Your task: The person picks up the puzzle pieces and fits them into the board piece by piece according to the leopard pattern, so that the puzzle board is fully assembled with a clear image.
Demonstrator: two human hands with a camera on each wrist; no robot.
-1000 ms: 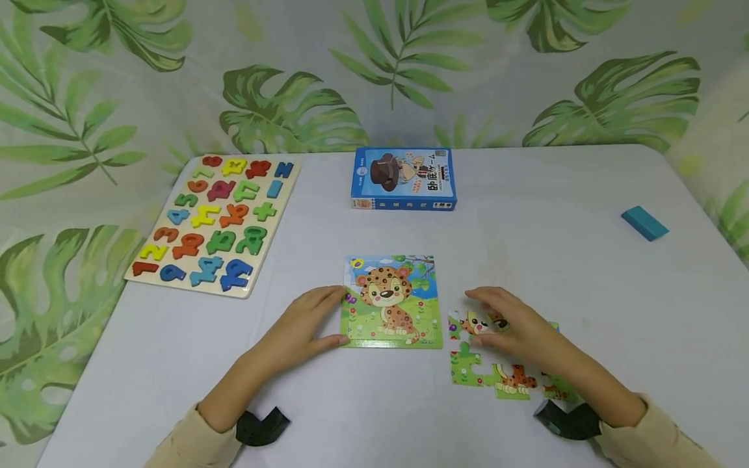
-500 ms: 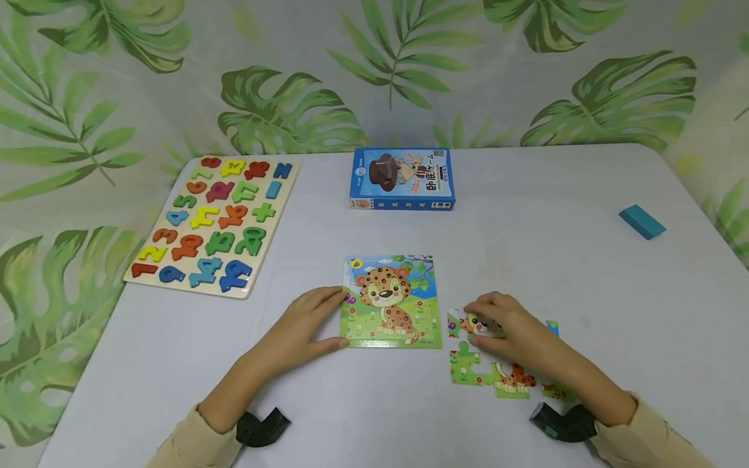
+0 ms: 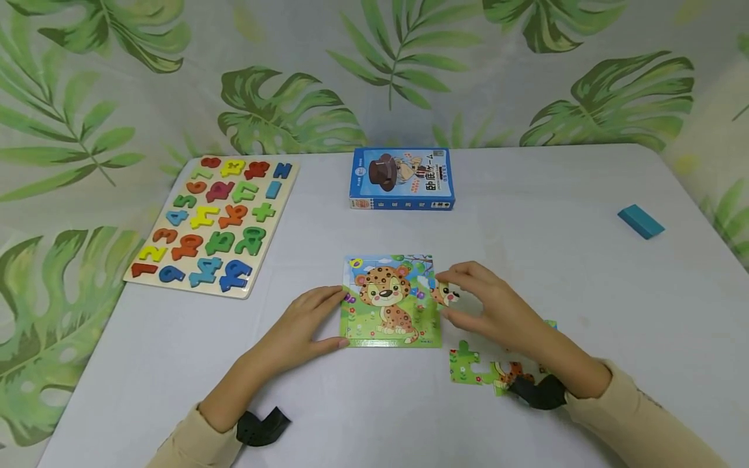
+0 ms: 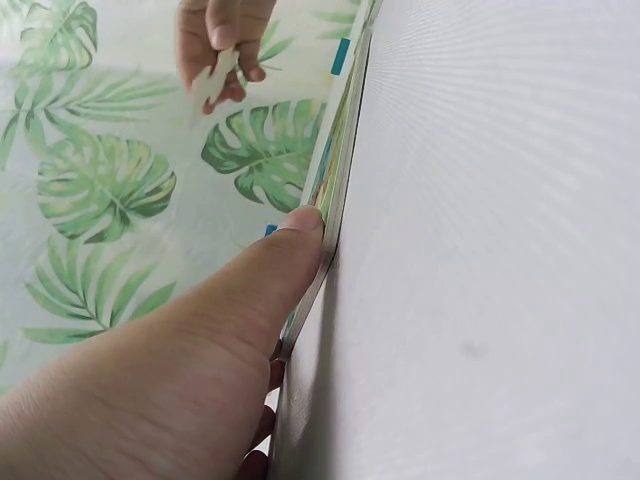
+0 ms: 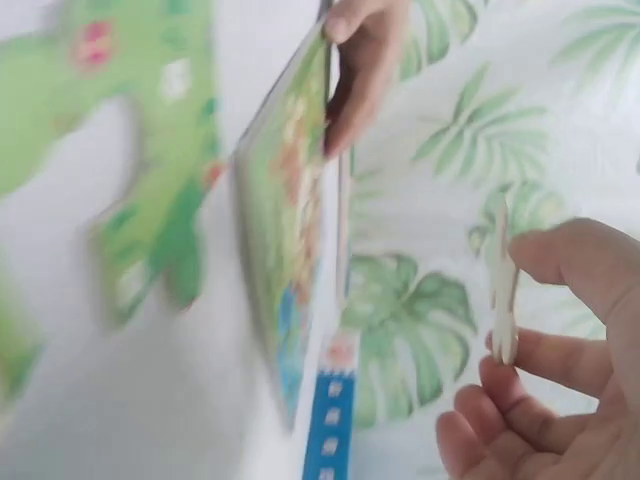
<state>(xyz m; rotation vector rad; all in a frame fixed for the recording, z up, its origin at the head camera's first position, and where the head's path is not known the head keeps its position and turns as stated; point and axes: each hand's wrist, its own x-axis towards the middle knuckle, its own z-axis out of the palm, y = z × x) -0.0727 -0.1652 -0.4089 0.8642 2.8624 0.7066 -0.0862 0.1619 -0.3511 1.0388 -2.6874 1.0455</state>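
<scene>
A square leopard picture puzzle board (image 3: 389, 341) lies flat on the white table. My left hand (image 3: 307, 325) touches its left edge, with thumb and fingers spread apart and nearly straight; in the left wrist view the thumb (image 4: 298, 222) presses on the board's edge. Beside the board's right edge, my right hand (image 3: 497, 309) pinches a puzzle piece (image 3: 446, 294) printed with a leopard face. Seen edge-on in the right wrist view, the puzzle piece (image 5: 504, 285) is held upright between thumb and fingers. Loose puzzle pieces (image 3: 462, 370) lie below the right forearm, which partly hides them.
At the left lies a wooden number board (image 3: 251, 286) with colourful numerals. A blue game box (image 3: 404, 179) stands behind the puzzle board. Near the table's right side is a small blue block (image 3: 640, 221). A leaf-patterned cloth (image 3: 468, 84) hangs behind the table.
My right hand closed on the leopard-face puzzle piece among the loose ones, then lifted it up and left to the puzzle board's right edge. The left hand stayed in place.
</scene>
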